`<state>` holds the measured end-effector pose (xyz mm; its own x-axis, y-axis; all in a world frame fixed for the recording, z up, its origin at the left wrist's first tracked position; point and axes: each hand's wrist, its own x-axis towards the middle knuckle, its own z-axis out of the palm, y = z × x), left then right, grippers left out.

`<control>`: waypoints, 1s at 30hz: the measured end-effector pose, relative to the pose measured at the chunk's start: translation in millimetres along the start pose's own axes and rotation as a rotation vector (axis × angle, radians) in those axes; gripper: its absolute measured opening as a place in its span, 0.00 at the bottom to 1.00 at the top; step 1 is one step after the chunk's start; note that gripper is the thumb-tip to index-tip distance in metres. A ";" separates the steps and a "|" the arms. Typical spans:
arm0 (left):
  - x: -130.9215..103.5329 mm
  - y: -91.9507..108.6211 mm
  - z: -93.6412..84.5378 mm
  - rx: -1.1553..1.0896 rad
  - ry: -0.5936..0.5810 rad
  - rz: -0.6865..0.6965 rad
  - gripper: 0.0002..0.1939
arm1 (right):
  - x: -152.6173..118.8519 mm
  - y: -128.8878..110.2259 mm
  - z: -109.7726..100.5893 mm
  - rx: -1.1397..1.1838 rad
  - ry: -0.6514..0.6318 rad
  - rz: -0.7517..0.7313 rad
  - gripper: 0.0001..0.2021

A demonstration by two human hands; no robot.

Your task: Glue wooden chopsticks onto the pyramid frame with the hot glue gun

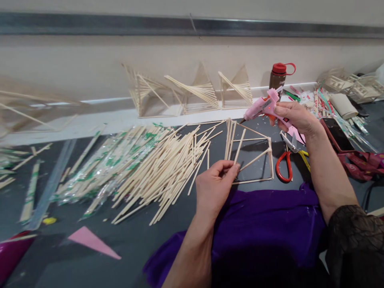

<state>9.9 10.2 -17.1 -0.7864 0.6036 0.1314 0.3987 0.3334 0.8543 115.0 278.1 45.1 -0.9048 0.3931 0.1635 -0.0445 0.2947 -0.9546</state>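
My right hand (295,116) grips a pink glue gun (262,107), its nozzle pointing down and left above the far edge of a wooden stick frame (255,181). A small orange-red light shows on the gun's body. In my left hand (220,180), a single wooden stick (240,147) is pinched between thumb and fingers and leans upward at the near left of the frame. Several upright sticks stand at the frame's left side, just beyond those fingers. Part of the frame's near left corner is hidden behind the left hand.
Loose sticks (168,168) lie heaped left of the frame, beside plastic-wrapped sticks (120,156). Finished twisted stick structures (201,94) line the wall. Red-handled scissors (283,166), a phone (337,134) and a bottle (277,76) are on the right. Purple cloth (270,216) covers the front edge.
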 end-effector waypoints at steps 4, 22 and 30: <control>-0.1 1.1 0.2 -0.009 -0.002 0.003 0.11 | 0.3 3.1 -2.8 0.013 -0.014 -0.010 0.19; -0.8 3.8 -0.7 -0.022 -0.010 -0.013 0.10 | 0.4 1.2 -1.1 0.026 0.018 -0.003 0.21; -0.9 4.3 -0.4 -0.015 -0.015 0.000 0.10 | 0.6 -0.5 1.1 0.015 0.017 0.002 0.21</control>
<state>12.1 10.9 -13.4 -0.7790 0.6147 0.1239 0.3918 0.3229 0.8616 114.1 277.3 45.4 -0.8978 0.4079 0.1660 -0.0495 0.2811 -0.9584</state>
